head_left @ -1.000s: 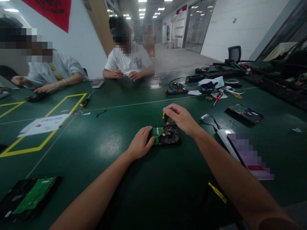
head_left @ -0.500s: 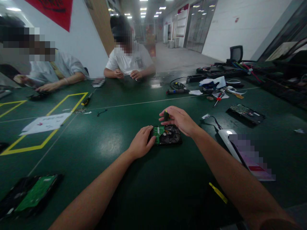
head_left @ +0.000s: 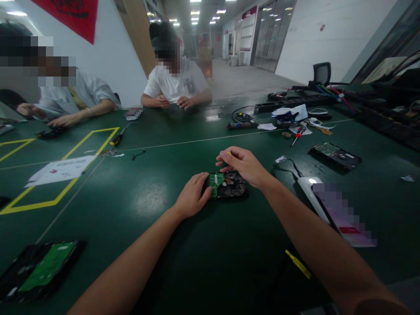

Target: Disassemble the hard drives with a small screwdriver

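A hard drive (head_left: 233,186) with a green circuit board lies flat on the dark green table (head_left: 197,249). My left hand (head_left: 194,194) grips its left end, thumb along the near edge and fingers at the far side. Above the drive's far edge, my right hand (head_left: 241,164) is closed around a small screwdriver (head_left: 229,153). Only the yellow top of its handle shows between my fingers; the shaft and tip are hidden.
More hard drives lie at the near left (head_left: 46,267) and the right (head_left: 336,156). A white device (head_left: 311,194) and a yellow strip (head_left: 298,264) are by my right forearm. Tools and cables lie at the back right. Two people sit across the table.
My right fingers have shifted around the screwdriver, with the thumb now covering the dark handle that showed before. My left hand and the hard drive stay in place.
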A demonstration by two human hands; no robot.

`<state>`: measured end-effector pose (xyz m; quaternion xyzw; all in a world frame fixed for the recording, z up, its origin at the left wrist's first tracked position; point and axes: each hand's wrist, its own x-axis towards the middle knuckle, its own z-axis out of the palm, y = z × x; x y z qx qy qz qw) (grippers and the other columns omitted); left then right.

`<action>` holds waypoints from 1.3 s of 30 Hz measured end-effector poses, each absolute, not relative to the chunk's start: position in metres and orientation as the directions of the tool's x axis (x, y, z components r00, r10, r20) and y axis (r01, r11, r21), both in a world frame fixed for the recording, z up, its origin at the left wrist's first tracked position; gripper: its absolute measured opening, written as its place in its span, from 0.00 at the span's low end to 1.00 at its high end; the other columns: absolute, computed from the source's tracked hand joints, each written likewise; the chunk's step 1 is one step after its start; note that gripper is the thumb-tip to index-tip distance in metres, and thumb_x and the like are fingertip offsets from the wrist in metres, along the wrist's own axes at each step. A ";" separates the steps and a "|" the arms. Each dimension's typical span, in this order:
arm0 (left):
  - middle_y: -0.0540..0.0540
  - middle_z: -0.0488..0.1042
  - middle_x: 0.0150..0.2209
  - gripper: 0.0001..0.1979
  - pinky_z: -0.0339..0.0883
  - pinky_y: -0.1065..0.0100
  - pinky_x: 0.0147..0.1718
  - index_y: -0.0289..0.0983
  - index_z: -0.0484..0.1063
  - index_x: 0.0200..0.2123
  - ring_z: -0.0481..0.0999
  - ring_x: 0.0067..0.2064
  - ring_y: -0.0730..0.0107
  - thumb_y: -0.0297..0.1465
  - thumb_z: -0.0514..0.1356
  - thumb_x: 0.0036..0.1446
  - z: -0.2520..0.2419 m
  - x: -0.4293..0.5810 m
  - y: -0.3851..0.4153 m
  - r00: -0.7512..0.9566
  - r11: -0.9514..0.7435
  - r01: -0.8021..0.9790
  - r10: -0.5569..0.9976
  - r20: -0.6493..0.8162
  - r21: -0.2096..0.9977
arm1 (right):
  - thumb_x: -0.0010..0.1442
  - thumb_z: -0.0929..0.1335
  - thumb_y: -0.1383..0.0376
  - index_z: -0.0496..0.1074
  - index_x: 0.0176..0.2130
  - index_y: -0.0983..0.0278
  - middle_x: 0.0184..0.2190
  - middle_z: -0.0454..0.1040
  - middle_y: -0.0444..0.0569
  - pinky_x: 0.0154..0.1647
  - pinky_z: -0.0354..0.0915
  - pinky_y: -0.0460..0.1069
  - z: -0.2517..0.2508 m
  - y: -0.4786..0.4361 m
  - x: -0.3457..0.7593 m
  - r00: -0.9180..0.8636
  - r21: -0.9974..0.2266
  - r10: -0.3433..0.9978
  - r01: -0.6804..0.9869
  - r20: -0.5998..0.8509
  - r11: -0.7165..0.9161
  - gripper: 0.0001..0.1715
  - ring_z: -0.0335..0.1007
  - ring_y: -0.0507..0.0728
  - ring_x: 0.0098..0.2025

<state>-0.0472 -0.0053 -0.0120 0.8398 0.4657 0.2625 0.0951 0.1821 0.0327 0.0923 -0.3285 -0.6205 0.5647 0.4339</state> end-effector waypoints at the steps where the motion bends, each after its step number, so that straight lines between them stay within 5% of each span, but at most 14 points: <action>1: 0.34 0.68 0.63 0.26 0.61 0.47 0.66 0.34 0.60 0.66 0.66 0.65 0.52 0.40 0.52 0.70 -0.012 -0.047 -0.005 0.428 -0.549 0.732 0.832 0.353 0.404 | 0.63 0.71 0.48 0.75 0.39 0.61 0.40 0.76 0.49 0.43 0.76 0.52 0.091 0.033 0.180 -0.405 -0.986 0.900 -0.116 0.160 0.123 0.19 0.75 0.57 0.44; 6: 0.35 0.67 0.63 0.27 0.61 0.47 0.66 0.35 0.59 0.66 0.66 0.65 0.52 0.40 0.52 0.69 -0.012 -0.046 -0.005 0.427 -0.547 0.729 0.833 0.352 0.411 | 0.65 0.69 0.49 0.75 0.38 0.62 0.41 0.76 0.50 0.41 0.76 0.53 0.090 0.037 0.183 -0.384 -0.981 0.913 -0.180 0.139 0.074 0.19 0.75 0.57 0.43; 13: 0.34 0.67 0.64 0.27 0.60 0.48 0.66 0.33 0.59 0.66 0.65 0.66 0.53 0.40 0.52 0.70 -0.010 -0.046 -0.006 0.425 -0.538 0.736 0.839 0.340 0.410 | 0.63 0.70 0.48 0.78 0.43 0.58 0.42 0.76 0.49 0.31 0.71 0.48 0.094 0.041 0.193 -0.308 -0.970 0.928 0.055 0.209 0.236 0.18 0.71 0.56 0.41; 23: 0.35 0.68 0.63 0.26 0.61 0.46 0.65 0.36 0.59 0.66 0.66 0.65 0.51 0.40 0.53 0.69 -0.014 -0.047 -0.004 0.423 -0.543 0.730 0.836 0.350 0.415 | 0.64 0.68 0.46 0.75 0.39 0.62 0.43 0.75 0.52 0.44 0.76 0.54 0.088 0.037 0.181 -0.413 -0.987 0.903 -0.150 0.120 0.062 0.22 0.74 0.57 0.43; 32: 0.35 0.68 0.63 0.27 0.61 0.46 0.66 0.35 0.60 0.66 0.66 0.65 0.52 0.41 0.52 0.69 -0.012 -0.047 -0.005 0.422 -0.540 0.733 0.837 0.348 0.412 | 0.63 0.69 0.46 0.75 0.42 0.59 0.38 0.74 0.47 0.31 0.70 0.48 0.096 0.039 0.194 -0.313 -0.953 0.924 0.134 0.219 0.271 0.20 0.70 0.56 0.39; 39: 0.35 0.68 0.63 0.26 0.61 0.46 0.65 0.36 0.60 0.66 0.67 0.65 0.52 0.40 0.53 0.69 -0.011 -0.046 -0.006 0.417 -0.541 0.734 0.836 0.356 0.412 | 0.65 0.68 0.47 0.76 0.38 0.60 0.39 0.76 0.49 0.39 0.72 0.51 0.096 0.032 0.186 -0.425 -0.959 0.880 0.086 0.211 0.271 0.19 0.71 0.56 0.40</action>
